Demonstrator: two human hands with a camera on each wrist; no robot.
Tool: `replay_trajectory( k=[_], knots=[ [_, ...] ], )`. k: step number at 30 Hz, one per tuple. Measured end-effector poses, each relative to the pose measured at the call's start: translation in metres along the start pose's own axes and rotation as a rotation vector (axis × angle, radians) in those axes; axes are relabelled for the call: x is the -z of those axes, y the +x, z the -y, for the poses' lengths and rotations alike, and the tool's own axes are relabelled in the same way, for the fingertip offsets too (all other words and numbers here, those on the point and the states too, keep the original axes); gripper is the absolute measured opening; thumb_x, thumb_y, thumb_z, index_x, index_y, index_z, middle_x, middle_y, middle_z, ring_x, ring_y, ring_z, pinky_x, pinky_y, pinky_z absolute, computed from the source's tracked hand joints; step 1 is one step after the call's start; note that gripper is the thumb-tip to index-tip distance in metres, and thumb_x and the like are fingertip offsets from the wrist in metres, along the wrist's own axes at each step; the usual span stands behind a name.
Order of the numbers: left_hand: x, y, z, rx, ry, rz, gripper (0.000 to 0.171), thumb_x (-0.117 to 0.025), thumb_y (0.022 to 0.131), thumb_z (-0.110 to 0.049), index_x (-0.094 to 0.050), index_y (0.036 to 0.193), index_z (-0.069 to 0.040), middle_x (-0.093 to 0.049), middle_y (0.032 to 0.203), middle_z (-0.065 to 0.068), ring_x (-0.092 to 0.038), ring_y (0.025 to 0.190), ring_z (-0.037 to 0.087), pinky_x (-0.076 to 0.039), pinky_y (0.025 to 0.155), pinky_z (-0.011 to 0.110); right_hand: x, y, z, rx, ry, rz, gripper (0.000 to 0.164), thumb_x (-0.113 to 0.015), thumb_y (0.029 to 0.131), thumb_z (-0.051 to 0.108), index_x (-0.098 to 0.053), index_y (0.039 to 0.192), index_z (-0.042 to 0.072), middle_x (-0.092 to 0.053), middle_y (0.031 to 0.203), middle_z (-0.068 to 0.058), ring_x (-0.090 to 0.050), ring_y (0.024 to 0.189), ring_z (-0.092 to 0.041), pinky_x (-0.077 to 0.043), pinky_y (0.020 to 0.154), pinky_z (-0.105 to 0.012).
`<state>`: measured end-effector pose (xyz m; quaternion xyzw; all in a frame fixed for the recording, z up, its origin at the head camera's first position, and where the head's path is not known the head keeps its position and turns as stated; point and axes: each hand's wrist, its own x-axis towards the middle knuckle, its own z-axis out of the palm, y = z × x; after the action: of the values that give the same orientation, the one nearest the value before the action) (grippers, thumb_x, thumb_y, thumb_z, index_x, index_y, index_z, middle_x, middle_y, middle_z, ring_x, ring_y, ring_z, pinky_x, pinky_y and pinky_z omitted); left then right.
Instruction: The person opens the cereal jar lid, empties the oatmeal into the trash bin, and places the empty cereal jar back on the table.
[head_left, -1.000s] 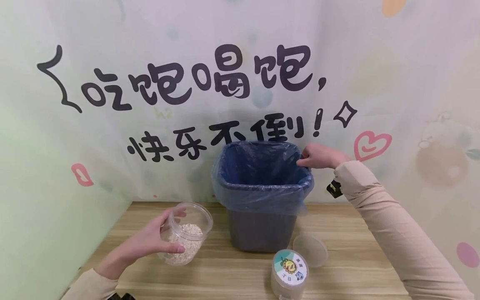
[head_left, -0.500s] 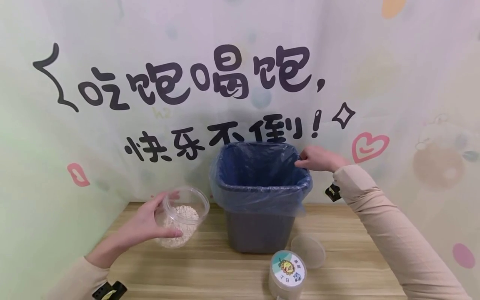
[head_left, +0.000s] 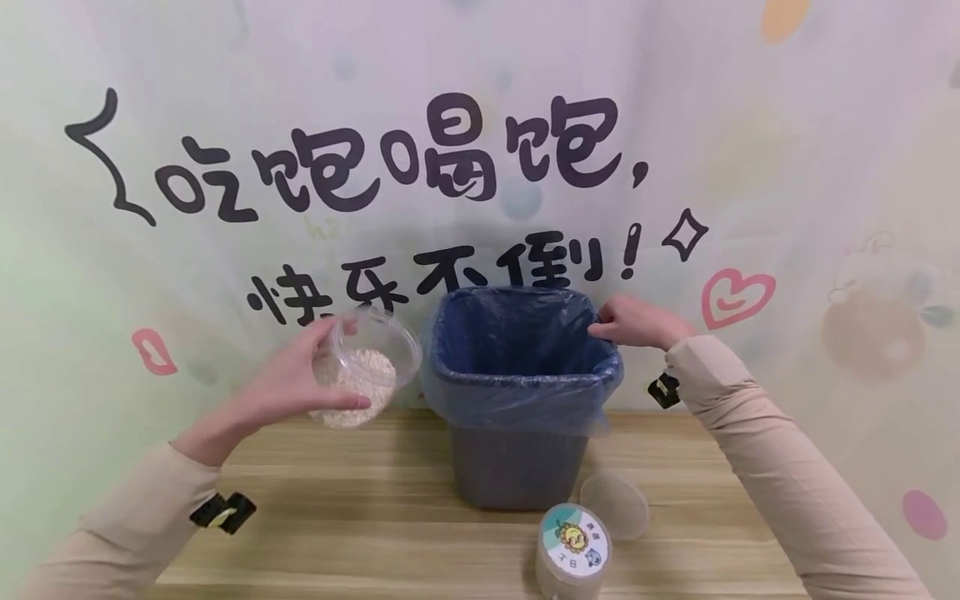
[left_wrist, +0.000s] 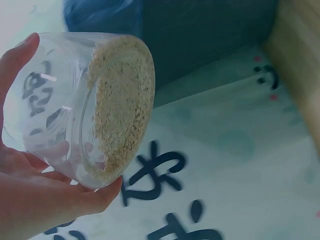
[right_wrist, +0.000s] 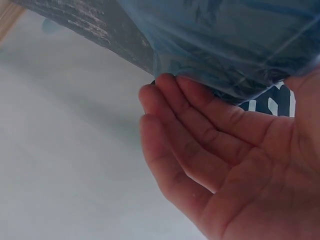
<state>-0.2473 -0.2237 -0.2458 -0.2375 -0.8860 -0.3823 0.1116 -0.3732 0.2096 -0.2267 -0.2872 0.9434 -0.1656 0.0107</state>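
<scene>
In the head view my left hand (head_left: 277,387) grips a clear plastic jar (head_left: 400,357), lidless and tilted with its mouth toward the bin. Pale flakes like oats (head_left: 369,373) fill part of it. From the left wrist the flakes (left_wrist: 125,105) lie against the jar's base. Just right of the jar stands a grey trash bin (head_left: 517,471), lined with a blue bag (head_left: 510,410) folded over its rim. At the bin's right rim, my right hand (head_left: 641,322) holds on, thumb inside. In the right wrist view its fingers (right_wrist: 185,135) curl under the blue bag (right_wrist: 220,45).
Nearer on the wooden table (head_left: 337,517) stands a closed tub (head_left: 573,546) with a sunflower label on top. Beside it lies a round translucent lid (head_left: 617,507). Behind the bin hangs a backdrop (head_left: 420,50) with large dark lettering.
My left hand has raised the jar from near the table to about the height of the bin's rim. The right hand stays at the rim.
</scene>
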Motion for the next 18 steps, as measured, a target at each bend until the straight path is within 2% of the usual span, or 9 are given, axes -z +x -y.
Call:
replay_trajectory(
  k=[6,10,13,18],
  knots=[
    [0.015,0.032,-0.012,0.014,0.108,-0.039,0.099,-0.09,0.064,-0.028,-0.037,0.144,-0.002,-0.049,0.129,0.021,-0.049,0.112,0.036,-0.044,0.09,0.057,-0.001,-0.001,0.0,-0.009,0.033,0.0,0.029,-0.054,0.092,0.014,-0.056,0.064,0.007,-0.043,0.057,0.003,-0.04,0.051,-0.011,-0.031,0.051,-0.027],
    [0.017,0.058,-0.011,-0.026,0.135,-0.015,0.098,-0.09,0.063,-0.022,-0.038,0.143,0.0,-0.05,0.124,0.021,-0.048,0.109,0.035,-0.045,0.089,0.054,-0.002,-0.001,-0.001,-0.027,0.046,-0.002,0.027,-0.053,0.092,0.013,-0.059,0.067,0.005,-0.045,0.059,0.002,-0.042,0.053,-0.013,-0.033,0.052,-0.028],
    [0.018,0.076,-0.011,-0.059,0.169,0.007,0.095,-0.089,0.063,-0.016,-0.039,0.14,0.006,-0.05,0.123,0.024,-0.046,0.11,0.037,-0.043,0.092,0.053,-0.002,0.0,-0.001,-0.033,0.047,0.001,0.026,-0.053,0.093,0.014,-0.061,0.071,0.003,-0.048,0.061,0.001,-0.045,0.055,-0.013,-0.036,0.053,-0.028],
    [0.016,0.101,-0.024,-0.057,0.316,0.053,0.101,-0.087,0.062,-0.016,-0.032,0.141,0.012,-0.042,0.135,0.03,-0.039,0.123,0.043,-0.033,0.103,0.056,-0.002,0.0,-0.002,-0.038,0.045,0.0,0.025,-0.053,0.093,0.015,-0.061,0.072,0.002,-0.048,0.062,0.001,-0.046,0.056,-0.014,-0.036,0.054,-0.028]
  ],
)
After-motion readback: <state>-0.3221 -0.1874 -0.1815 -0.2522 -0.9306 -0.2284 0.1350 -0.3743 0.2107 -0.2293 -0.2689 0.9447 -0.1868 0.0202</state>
